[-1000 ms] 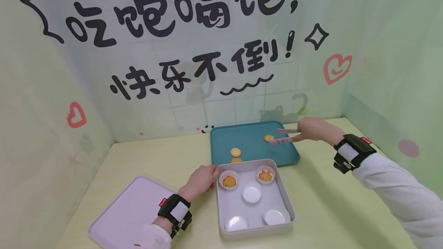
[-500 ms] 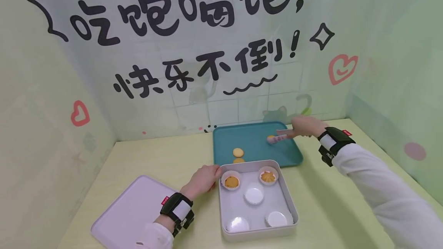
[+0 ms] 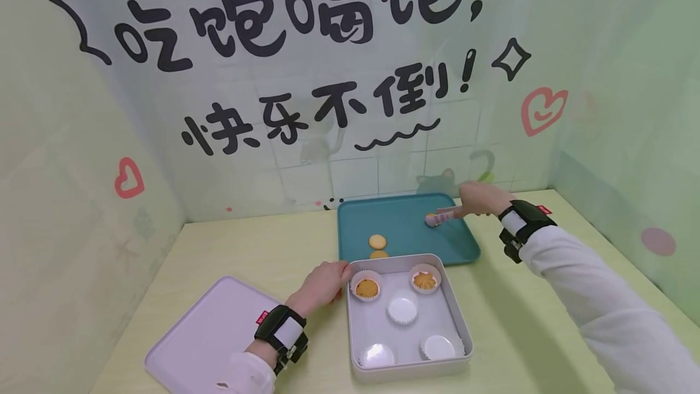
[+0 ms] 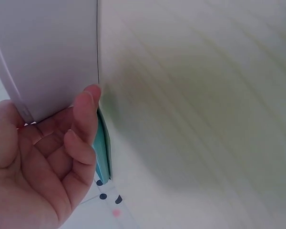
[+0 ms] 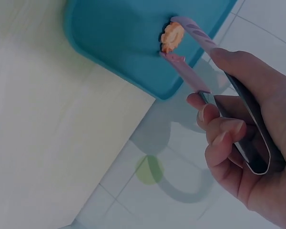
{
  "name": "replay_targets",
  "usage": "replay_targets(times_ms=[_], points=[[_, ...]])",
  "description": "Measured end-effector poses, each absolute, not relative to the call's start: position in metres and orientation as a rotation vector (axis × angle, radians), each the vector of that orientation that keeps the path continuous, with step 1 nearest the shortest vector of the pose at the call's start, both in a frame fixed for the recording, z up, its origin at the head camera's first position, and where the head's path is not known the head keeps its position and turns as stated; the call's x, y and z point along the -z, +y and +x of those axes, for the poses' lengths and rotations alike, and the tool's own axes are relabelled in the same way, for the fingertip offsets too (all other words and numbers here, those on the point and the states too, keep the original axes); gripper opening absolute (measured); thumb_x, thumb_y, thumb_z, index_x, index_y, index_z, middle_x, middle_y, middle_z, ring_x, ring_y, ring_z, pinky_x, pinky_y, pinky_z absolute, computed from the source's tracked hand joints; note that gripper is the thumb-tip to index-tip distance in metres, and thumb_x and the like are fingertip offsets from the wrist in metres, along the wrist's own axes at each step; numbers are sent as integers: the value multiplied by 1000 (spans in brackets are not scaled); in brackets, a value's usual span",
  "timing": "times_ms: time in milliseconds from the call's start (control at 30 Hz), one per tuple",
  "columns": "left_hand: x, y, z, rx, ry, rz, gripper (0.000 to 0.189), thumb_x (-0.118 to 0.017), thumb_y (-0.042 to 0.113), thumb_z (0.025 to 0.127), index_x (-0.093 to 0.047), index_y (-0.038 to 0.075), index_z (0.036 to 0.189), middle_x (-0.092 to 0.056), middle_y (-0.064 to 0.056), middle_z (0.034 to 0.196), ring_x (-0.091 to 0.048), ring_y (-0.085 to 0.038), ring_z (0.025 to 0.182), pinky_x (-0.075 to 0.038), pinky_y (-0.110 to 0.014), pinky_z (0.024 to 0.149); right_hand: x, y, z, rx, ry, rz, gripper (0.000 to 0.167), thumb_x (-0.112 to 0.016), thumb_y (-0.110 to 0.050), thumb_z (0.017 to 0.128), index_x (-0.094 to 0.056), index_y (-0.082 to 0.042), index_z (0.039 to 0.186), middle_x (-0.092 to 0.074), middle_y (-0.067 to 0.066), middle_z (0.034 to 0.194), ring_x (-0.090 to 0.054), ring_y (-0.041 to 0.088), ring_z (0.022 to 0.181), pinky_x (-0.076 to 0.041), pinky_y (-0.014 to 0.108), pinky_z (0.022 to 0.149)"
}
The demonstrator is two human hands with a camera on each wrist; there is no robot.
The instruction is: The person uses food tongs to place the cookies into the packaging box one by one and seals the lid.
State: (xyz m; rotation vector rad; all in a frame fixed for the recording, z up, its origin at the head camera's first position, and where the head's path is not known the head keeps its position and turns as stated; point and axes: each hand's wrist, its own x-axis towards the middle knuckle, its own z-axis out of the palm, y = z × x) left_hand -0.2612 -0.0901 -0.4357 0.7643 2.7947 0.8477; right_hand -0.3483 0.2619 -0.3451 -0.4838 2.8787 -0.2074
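My right hand (image 3: 481, 198) holds a pair of tongs (image 5: 238, 90) with pink tips over the teal tray (image 3: 394, 214). Between the tips, in the right wrist view, is a scalloped cookie (image 5: 172, 36), with a tip at either side of it. At the near left, my left hand (image 3: 324, 284) grips the far left corner of a white square box (image 3: 350, 339), its curled fingers against the outer wall (image 4: 52, 52). Inside the box, one paper cup holds a round cookie (image 3: 367, 288) and another a star-shaped cookie (image 3: 425, 281); a bare paper cup (image 3: 402, 311) sits in the middle.
Two more paper cups, one at the front right (image 3: 437, 346), lie in the box. Two round cookies, the upper (image 3: 377, 242) fully visible, sit on the tray behind the box's far rim. A lilac lid (image 3: 208, 339) lies at left. A printed wall (image 3: 273, 187) backs the table.
The tongs' tips have drawn together around the scalloped cookie, and my right hand has shifted slightly left. My left hand has stayed on the box corner; the head view has swung a little.
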Motion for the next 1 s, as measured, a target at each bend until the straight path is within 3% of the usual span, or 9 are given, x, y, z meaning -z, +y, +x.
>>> replay_targets(times_ms=[233,400,500,667,733,867,1000], points=[[437,-90,-260,-844,2793,789,31,-36,22,98,-49,9,73,-52,-8,53,-42,-12,37,-37,-26,49,342,268,-344,247,2945,-636,47,-68,-29,80,-34,-15,50,-23,-8,47,-28,6,39,-25,22,39],[436,-91,-260,-837,2804,790,31,-36,23,98,-49,9,73,-51,-7,53,-42,-12,38,-37,-26,49,323,265,-331,223,2999,-773,52,-67,-28,80,-29,-16,48,-14,-9,50,-15,6,44,-16,24,43],[436,-91,-261,-844,2793,774,31,-36,24,98,-49,9,74,-51,-7,54,-42,-13,38,-36,-26,49,311,260,-317,206,2987,-830,46,-67,-28,81,-39,-15,48,-18,-9,50,-18,6,44,-17,26,44],[436,-90,-261,-855,2787,771,32,-36,24,98,-50,9,73,-52,-8,53,-42,-13,37,-37,-27,49,299,253,-290,154,2968,-1057,22,-70,-28,78,-65,-12,64,-45,-10,51,-43,3,46,-38,24,47],[436,-90,-261,-857,2791,771,32,-36,23,98,-50,9,73,-52,-8,54,-42,-13,37,-37,-27,49,298,249,-278,115,2958,-1167,24,-71,-31,78,-62,-14,62,-42,-13,50,-40,0,46,-37,22,47],[435,-90,-261,-856,2796,768,31,-36,22,98,-51,9,74,-53,-9,54,-43,-13,37,-37,-27,49,302,241,-253,103,2894,-1361,35,-70,-28,78,-45,-18,56,-21,-13,51,-22,1,46,-21,22,45],[433,-90,-260,-857,2799,766,31,-37,22,97,-51,8,74,-52,-9,54,-43,-14,37,-37,-27,49,312,232,-232,130,2827,-1434,37,-71,-26,78,-41,-19,57,-22,-14,52,-21,0,47,-21,21,45]])
